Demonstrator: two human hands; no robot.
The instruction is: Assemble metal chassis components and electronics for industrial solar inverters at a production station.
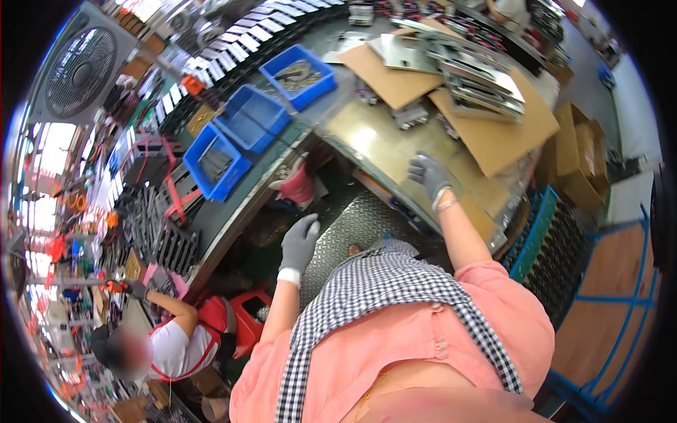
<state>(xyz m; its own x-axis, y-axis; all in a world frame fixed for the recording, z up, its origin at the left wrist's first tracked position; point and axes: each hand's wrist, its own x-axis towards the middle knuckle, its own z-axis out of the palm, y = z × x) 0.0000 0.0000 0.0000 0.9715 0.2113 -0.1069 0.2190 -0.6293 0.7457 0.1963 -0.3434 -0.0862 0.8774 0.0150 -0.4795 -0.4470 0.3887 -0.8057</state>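
Note:
My left hand (299,244), in a grey glove with a white cuff, hangs in front of the workbench over the metal floor plate. Its fingers are stretched out and nothing is in them. My right hand (429,176), gloved in grey too, is over the near part of the bench's yellowish top (367,134). Its fingers are loosely bent and apart, holding nothing; whether they touch the bench I cannot tell. Beyond it lie brown cardboard sheets (493,134) and a stack of flat metal panels (486,81). Small grey metal parts (409,115) sit beside the cardboard.
Three blue bins (310,99) with some grey parts line the bench on the left. A pink bucket (296,185) stands under the bench corner. Left of me, a co-worker (180,345) handles an orange tool. Cardboard boxes (575,151) and a blue-framed cart (613,299) are on the right.

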